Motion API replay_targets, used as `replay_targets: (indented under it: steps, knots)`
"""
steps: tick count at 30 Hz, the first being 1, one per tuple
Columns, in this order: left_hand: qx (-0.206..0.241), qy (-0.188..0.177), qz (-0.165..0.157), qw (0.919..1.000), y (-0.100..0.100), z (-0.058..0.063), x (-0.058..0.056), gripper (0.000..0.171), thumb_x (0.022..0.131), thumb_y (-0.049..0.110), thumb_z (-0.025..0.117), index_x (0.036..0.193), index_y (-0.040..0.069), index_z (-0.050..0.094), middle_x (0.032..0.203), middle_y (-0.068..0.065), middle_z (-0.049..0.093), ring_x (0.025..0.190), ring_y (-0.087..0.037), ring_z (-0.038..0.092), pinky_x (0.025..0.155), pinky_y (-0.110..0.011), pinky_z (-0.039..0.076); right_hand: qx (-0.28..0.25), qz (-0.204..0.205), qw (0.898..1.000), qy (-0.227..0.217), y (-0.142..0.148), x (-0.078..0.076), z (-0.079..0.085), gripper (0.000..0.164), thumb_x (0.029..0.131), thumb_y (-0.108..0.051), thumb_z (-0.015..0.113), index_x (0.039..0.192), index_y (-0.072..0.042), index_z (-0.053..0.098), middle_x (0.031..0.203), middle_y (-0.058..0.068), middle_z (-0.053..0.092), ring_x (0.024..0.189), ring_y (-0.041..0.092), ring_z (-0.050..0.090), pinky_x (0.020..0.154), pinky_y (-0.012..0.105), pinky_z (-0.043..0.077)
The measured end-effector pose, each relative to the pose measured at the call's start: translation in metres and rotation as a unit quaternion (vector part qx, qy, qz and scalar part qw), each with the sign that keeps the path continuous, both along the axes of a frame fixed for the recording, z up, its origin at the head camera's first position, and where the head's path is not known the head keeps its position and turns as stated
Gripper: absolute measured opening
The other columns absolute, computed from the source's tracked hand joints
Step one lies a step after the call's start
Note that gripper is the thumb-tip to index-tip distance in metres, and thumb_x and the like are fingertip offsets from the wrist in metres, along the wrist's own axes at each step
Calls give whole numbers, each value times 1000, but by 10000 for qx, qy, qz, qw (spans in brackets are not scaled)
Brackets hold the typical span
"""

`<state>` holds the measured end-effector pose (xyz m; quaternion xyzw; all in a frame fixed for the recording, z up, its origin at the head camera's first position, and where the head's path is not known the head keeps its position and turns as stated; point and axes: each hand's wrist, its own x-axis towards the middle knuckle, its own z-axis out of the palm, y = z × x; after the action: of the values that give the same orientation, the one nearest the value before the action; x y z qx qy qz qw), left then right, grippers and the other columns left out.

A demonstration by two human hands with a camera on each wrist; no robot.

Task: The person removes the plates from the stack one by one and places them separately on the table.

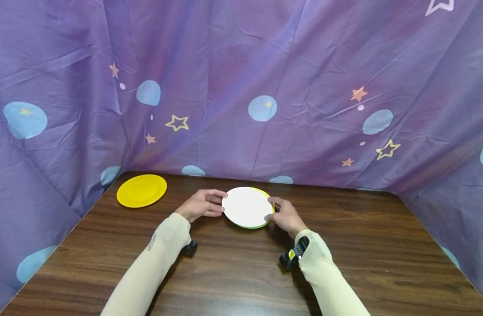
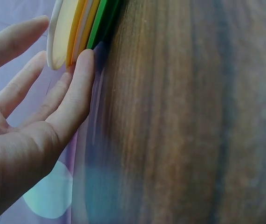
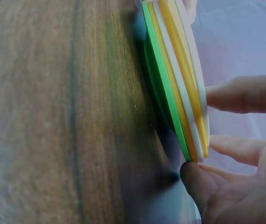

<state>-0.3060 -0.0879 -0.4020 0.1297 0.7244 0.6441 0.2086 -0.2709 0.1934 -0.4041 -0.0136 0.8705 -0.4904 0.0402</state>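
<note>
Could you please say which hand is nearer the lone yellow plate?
Left: the left hand is right of the yellow plate; the right hand is farther, beyond the plate stack.

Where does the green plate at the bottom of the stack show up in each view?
Head: green plate, just right of centre, below mid-height; only a thin rim shows under the near edge of the white plate.
Left wrist: green plate, at the top, left of centre, the rightmost layer of the stack.
Right wrist: green plate, right of centre, the stack's leftmost layer.
Shared landmark: wooden tabletop.
</note>
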Motion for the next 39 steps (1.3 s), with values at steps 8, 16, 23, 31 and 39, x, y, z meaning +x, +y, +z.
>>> replay_targets:
  steps: [8, 16, 23, 31, 39]
  knots:
    - [-145, 45, 134, 9998, 2, 0, -1, 51, 89, -5, 68, 138, -4, 54, 123, -25, 58, 88, -12, 65, 92, -37, 59, 403, 35, 9991, 145, -5, 3, 2, 67, 76, -1, 74, 139, 5, 53, 146, 26, 52, 138, 44, 47, 115, 51, 40]
    - [-285, 121, 174, 9994, 2, 0, -2, 45, 89, -6, 67, 133, -10, 57, 139, -33, 51, 90, -11, 63, 92, -33, 59, 565, 38, 9982, 218, -9, 6, 5, 64, 78, -10, 78, 137, 1, 56, 144, 29, 53, 134, 44, 50, 112, 50, 43]
    - [-349, 224, 140, 9990, 2, 2, -2, 44, 88, -6, 68, 131, -12, 57, 144, -35, 48, 91, -11, 64, 93, -34, 58, 254, -81, 9995, 158, -7, 6, 4, 60, 84, -11, 71, 140, 3, 52, 147, 27, 50, 135, 41, 49, 113, 50, 41]
    - [-506, 414, 184, 9977, -3, 4, -2, 44, 88, -5, 69, 130, -11, 59, 145, -33, 49, 93, -12, 63, 93, -34, 59, 201, -340, 9990, 203, 0, -1, -5, 54, 86, -2, 64, 139, 3, 55, 143, 24, 56, 123, 31, 53, 105, 38, 43]
    - [-314, 273, 199, 9989, -8, 3, -1, 46, 88, -8, 67, 133, -12, 56, 147, -35, 44, 95, -14, 64, 97, -38, 57, 72, -279, 9994, 191, 4, -3, -9, 59, 81, 5, 66, 139, 4, 55, 142, 25, 56, 104, 25, 61, 74, 22, 51]
